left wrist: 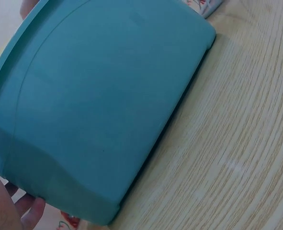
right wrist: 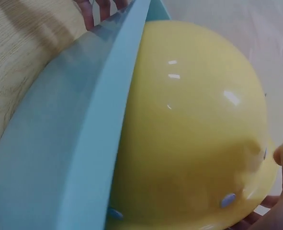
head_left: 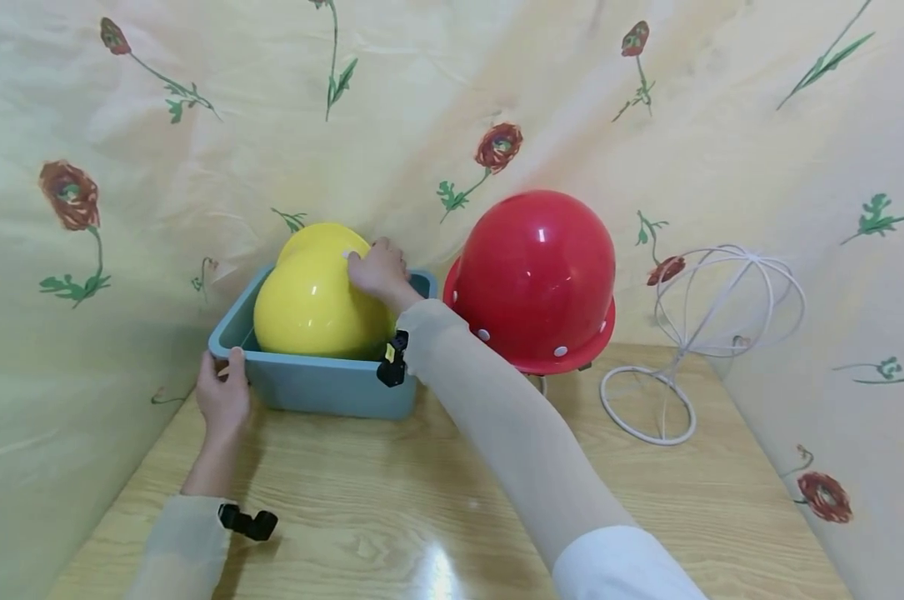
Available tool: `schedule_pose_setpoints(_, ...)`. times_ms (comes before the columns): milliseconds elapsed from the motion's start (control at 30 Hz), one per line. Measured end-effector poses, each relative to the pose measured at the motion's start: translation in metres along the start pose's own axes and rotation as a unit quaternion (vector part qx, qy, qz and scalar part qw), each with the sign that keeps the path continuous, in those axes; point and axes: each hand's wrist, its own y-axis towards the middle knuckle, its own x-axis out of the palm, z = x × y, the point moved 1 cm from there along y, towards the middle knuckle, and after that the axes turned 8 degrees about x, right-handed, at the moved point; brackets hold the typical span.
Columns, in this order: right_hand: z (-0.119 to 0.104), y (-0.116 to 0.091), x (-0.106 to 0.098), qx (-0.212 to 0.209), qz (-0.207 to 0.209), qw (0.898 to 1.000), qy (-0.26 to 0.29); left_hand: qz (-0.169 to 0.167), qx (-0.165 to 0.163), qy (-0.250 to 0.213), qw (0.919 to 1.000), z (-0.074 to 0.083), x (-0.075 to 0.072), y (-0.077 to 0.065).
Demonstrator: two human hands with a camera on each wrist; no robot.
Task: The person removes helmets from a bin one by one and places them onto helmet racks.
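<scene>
A yellow hard hat (head_left: 309, 308) sits dome up, tilted, inside a blue-grey plastic bin (head_left: 332, 387). Behind it rises another rounded yellow shape (head_left: 312, 237), mostly hidden. My right hand (head_left: 380, 271) pinches the hat's brim; the right wrist view has the thumb at the edge and fingers (right wrist: 268, 206) below it. The left hand (head_left: 222, 387) grips the bin's front left corner, thumb at the rim, and in the left wrist view its fingers (left wrist: 31, 211) curl against the bin's end.
A red hard hat (head_left: 537, 275) rests on a wire stand right of the bin. Farther right, a bare white wire stand (head_left: 676, 367) leans over its ring base. Flowered cloth (head_left: 422, 125) hangs behind and beside the wood-grain table (head_left: 362, 508).
</scene>
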Motion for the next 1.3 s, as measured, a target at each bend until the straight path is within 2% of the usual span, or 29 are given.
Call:
schedule_pose_setpoints(200,-0.009,0.001,-0.002,-0.047,-0.023,0.998,-0.016,-0.001,0.004,-0.005,1.0000,0.001,0.000,0.001)
schedule_pose_setpoints(400,-0.016,0.013,-0.007,-0.043,-0.073,0.996,0.028,0.002,0.008,-0.003,1.0000,0.000,-0.002,0.000)
schedule_pose_setpoints(500,-0.019,0.018,-0.013,-0.046,-0.080,0.995,0.027,0.007,0.015,-0.001,0.9999,0.000,-0.001,0.001)
schedule_pose_setpoints(633,-0.018,0.018,-0.019,-0.042,-0.079,0.996,0.012,-0.002,0.008,0.001,1.0000,0.000,0.002,0.000)
schedule_pose_setpoints(833,-0.019,0.019,-0.014,-0.050,-0.035,0.998,-0.014,-0.003,-0.006,0.001,1.0000,-0.002,0.003,0.002)
schedule_pose_setpoints(1067,-0.019,0.021,-0.004,-0.047,0.009,0.998,0.028,0.003,-0.009,-0.001,1.0000,0.000,0.003,0.001)
schedule_pose_setpoints(1300,-0.025,0.018,-0.003,-0.056,0.032,0.998,-0.007,0.012,-0.002,-0.003,0.9999,0.002,0.003,0.000)
